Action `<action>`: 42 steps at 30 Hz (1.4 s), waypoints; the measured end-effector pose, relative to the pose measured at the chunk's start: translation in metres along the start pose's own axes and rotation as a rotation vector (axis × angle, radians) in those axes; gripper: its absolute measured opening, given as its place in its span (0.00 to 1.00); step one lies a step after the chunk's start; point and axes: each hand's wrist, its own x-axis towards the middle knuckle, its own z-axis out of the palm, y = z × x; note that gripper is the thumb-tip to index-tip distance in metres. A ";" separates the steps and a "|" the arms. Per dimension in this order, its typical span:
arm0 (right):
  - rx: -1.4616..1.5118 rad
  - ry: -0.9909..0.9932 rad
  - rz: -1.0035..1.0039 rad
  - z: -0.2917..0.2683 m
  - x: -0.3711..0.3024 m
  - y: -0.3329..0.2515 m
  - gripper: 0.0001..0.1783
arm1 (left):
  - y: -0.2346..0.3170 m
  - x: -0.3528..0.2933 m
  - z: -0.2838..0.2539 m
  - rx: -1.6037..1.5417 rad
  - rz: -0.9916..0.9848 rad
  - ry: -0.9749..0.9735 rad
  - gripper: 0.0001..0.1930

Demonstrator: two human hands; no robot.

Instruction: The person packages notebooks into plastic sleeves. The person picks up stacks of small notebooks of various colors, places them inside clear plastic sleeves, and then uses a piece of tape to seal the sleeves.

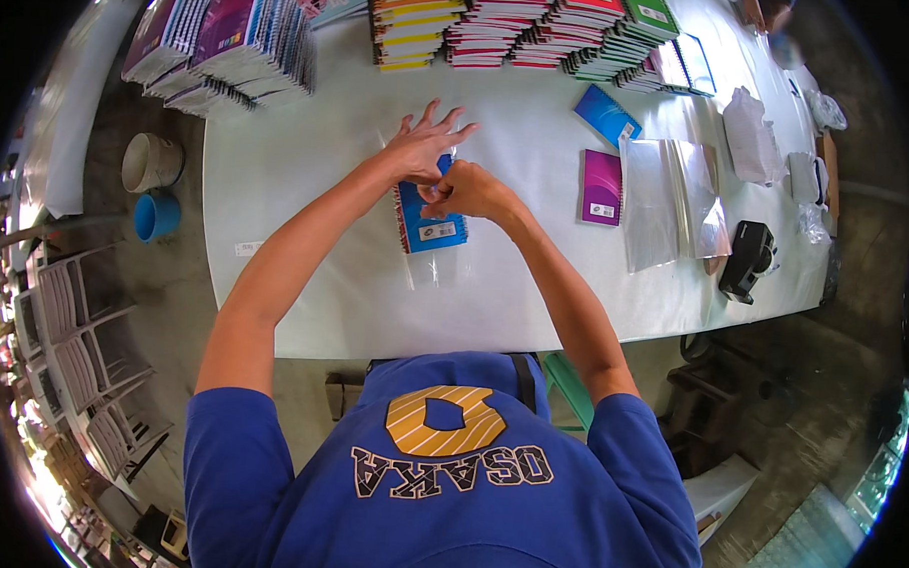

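A small blue spiral notebook (pixel 438 235) with a white label lies on the white table in front of me, its coil along the left side. Glossy streaks around its lower end look like clear plastic film (pixel 435 273). Over the notebook's far end my left hand (pixel 426 148) is open, fingers spread, palm partly hiding the cover. My right hand (pixel 470 192) is closed above the middle of the notebook, fingers curled close to the left hand's thumb; whatever it pinches is too small to make out.
Tall stacks of spiral notebooks (pixel 494 25) line the table's far edge, with purple ones (pixel 233 26) at far left. On the right lie a blue notebook (pixel 608 114), a purple notebook (pixel 601 187), clear plastic sheets (pixel 658 201) and a black tape dispenser (pixel 746 259). Buckets (pixel 157 216) stand left of the table.
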 end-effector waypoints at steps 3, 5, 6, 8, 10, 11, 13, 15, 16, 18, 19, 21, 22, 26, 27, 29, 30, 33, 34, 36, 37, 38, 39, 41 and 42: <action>-0.130 0.056 0.117 0.010 0.006 0.001 0.17 | 0.001 0.003 0.001 -0.045 0.011 -0.019 0.66; -0.314 0.214 0.243 0.014 0.002 -0.013 0.13 | -0.003 0.002 0.004 -0.028 0.031 -0.022 0.66; -0.318 0.206 0.241 0.019 0.004 -0.016 0.13 | -0.005 0.001 0.006 -0.035 0.025 -0.020 0.66; -0.505 0.319 0.215 0.024 0.007 -0.018 0.17 | -0.003 0.001 0.006 -0.050 0.063 0.034 0.67; -0.578 0.250 0.217 0.019 0.010 -0.017 0.22 | -0.001 -0.001 -0.004 -0.029 0.076 -0.021 0.66; -0.648 0.182 0.212 0.016 0.011 -0.017 0.26 | 0.001 -0.004 -0.011 -0.004 0.083 -0.077 0.65; -0.639 0.101 0.283 0.006 0.003 -0.015 0.32 | 0.005 -0.019 -0.022 0.009 0.101 -0.014 0.64; -0.637 0.027 0.354 0.000 -0.004 -0.004 0.38 | 0.002 -0.035 -0.021 0.025 0.122 0.059 0.63; -0.504 0.109 0.371 0.007 -0.009 0.008 0.43 | -0.006 -0.050 -0.018 -0.124 -0.066 0.205 0.59; -0.360 0.209 0.400 0.020 -0.011 0.036 0.48 | -0.019 -0.075 0.010 -0.284 -0.331 0.535 0.52; -0.191 0.306 0.277 0.029 -0.010 0.048 0.50 | -0.021 -0.089 0.038 -0.294 -0.440 0.726 0.48; 0.028 0.365 0.160 0.041 -0.015 0.046 0.51 | -0.016 -0.104 0.076 -0.444 -0.490 0.562 0.44; 0.030 0.374 0.160 0.046 -0.016 0.049 0.51 | -0.012 -0.104 0.078 -0.521 -0.486 0.482 0.43; 0.462 0.411 0.117 0.052 -0.031 0.053 0.48 | 0.015 -0.110 0.058 -0.399 -0.436 0.261 0.42; 0.792 0.366 0.128 0.047 -0.040 0.049 0.48 | 0.022 -0.114 0.048 -0.892 -0.316 0.272 0.42; 0.785 0.409 0.051 0.044 -0.053 0.040 0.47 | 0.035 -0.123 0.043 -1.517 -0.191 0.296 0.43; 0.771 0.454 -0.020 0.042 -0.060 0.038 0.47 | 0.041 -0.122 0.040 -1.511 -0.194 0.293 0.43; 0.748 0.474 0.004 0.020 -0.067 0.047 0.44 | 0.062 -0.112 0.035 -1.541 -0.211 0.297 0.42; 0.722 0.448 0.058 0.010 -0.067 0.049 0.43 | 0.062 -0.103 0.038 -1.542 -0.232 0.279 0.42; 0.668 0.461 0.106 0.005 -0.062 0.057 0.40 | 0.061 -0.089 0.050 -1.535 -0.240 0.264 0.42; 0.571 0.503 0.114 0.008 -0.058 0.066 0.38 | 0.061 -0.084 0.065 -1.279 -0.262 0.394 0.43; 0.472 0.552 0.124 0.010 -0.058 0.078 0.36 | 0.067 -0.078 0.066 -1.019 -0.270 0.512 0.45; 0.026 0.894 -0.137 0.021 -0.067 0.088 0.23 | 0.073 -0.084 0.070 -1.019 -0.258 0.509 0.45; 0.004 0.992 -0.165 0.028 -0.107 0.079 0.14 | 0.099 -0.127 0.078 -0.643 -0.137 0.455 0.48; 0.041 0.890 -0.221 0.044 -0.128 0.079 0.12 | 0.108 -0.143 0.088 -0.641 -0.139 0.454 0.48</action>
